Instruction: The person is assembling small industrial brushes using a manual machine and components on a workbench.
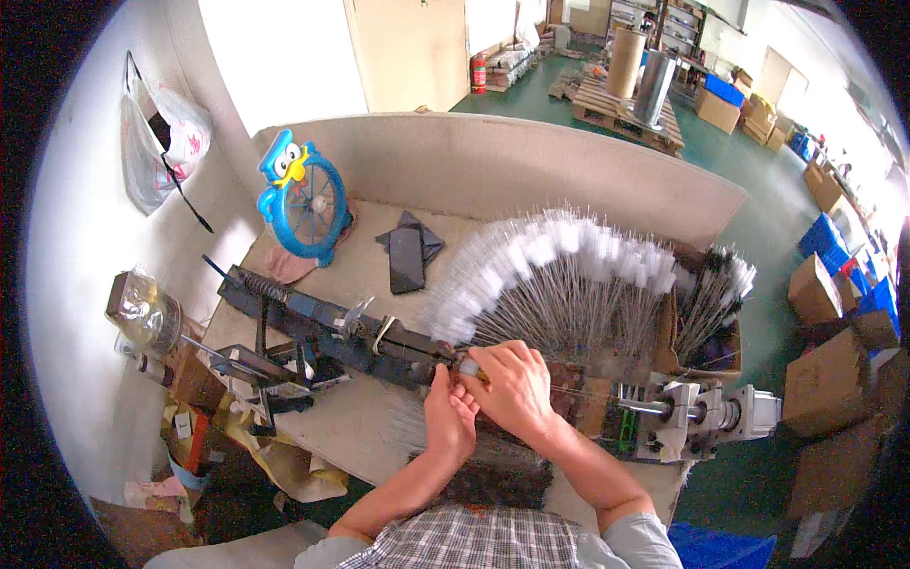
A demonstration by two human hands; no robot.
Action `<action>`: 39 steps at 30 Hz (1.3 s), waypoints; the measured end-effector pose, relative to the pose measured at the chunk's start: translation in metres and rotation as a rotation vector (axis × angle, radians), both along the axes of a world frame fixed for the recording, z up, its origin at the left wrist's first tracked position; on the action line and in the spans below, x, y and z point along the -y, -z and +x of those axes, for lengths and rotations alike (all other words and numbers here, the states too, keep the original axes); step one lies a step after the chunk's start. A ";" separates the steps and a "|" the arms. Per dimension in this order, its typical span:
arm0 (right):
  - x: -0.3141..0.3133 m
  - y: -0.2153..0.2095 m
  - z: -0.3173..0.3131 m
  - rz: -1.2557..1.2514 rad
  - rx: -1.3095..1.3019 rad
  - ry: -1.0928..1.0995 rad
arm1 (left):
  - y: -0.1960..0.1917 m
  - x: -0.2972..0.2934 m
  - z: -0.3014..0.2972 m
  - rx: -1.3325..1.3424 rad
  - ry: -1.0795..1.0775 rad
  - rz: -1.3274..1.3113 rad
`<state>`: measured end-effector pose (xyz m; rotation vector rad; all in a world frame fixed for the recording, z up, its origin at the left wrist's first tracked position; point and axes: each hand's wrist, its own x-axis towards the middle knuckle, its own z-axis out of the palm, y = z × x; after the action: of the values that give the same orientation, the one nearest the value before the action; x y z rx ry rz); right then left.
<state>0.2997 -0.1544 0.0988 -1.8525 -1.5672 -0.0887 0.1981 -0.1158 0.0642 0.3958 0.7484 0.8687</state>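
— Head view: where are the hands?
— At lower centre. The right hand (512, 387) pinches a white-tipped wire brush (468, 365) on the dark machine rail (313, 327) — the left hand (448, 417) curls beside it, grip hidden.
— Nearby?
— Fanned brushes (559, 280) above.

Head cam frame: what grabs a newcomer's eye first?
The big fan of white-tipped wire brushes spread across the middle of the bench, just beyond the hands. Below it the left hand and right hand meet at a long dark machine that runs across the bench, pinching a small white piece. At back left, a bright blue cartoon-bird fan stands against the partition.
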 end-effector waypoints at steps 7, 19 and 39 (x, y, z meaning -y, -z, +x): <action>0.009 -0.002 0.007 0.131 0.072 -0.030 | 0.014 0.000 0.001 0.126 0.078 0.009; 0.023 -0.008 0.021 0.062 0.129 -0.071 | -0.001 0.004 0.003 0.084 0.069 0.102; 0.019 0.008 -0.001 0.133 0.095 0.148 | 0.003 0.004 0.003 0.140 0.026 0.054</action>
<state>0.2983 -0.1731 0.0908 -1.8796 -1.4481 -0.3438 0.2010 -0.1194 0.0609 0.3874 0.5905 0.8838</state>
